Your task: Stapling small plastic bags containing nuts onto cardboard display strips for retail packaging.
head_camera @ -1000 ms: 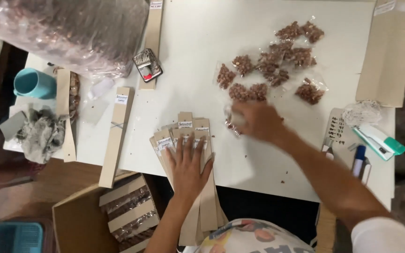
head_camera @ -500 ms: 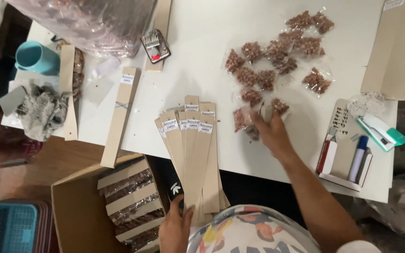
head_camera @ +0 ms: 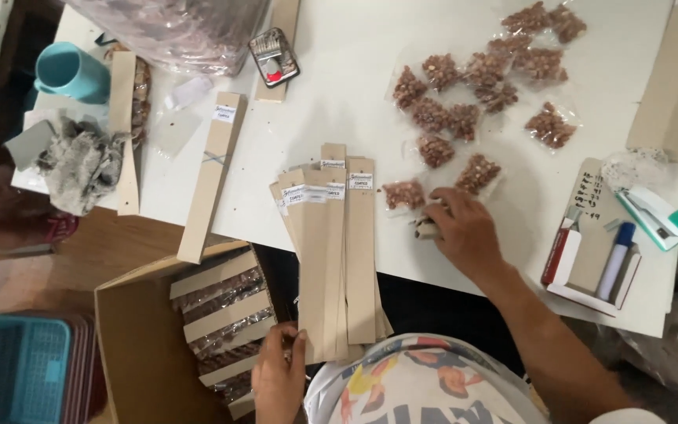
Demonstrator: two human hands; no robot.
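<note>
left hand (head_camera: 278, 375): at near edge of the white table (head_camera: 339, 86), fingers pinching the near end of the fanned stack of long brown card strips (head_camera: 337, 251); stack overhangs the table edge. right hand (head_camera: 464, 232): palm down on table, just right of the stack, fingers curled over a small nut packet (head_camera: 424, 228), mostly hidden. more clear nut packets (head_camera: 480, 78) lie far right. open cardboard box (head_camera: 174, 345) w/ packed strips sits near left, below table. blue cup (head_camera: 68, 72) far left.
</note>
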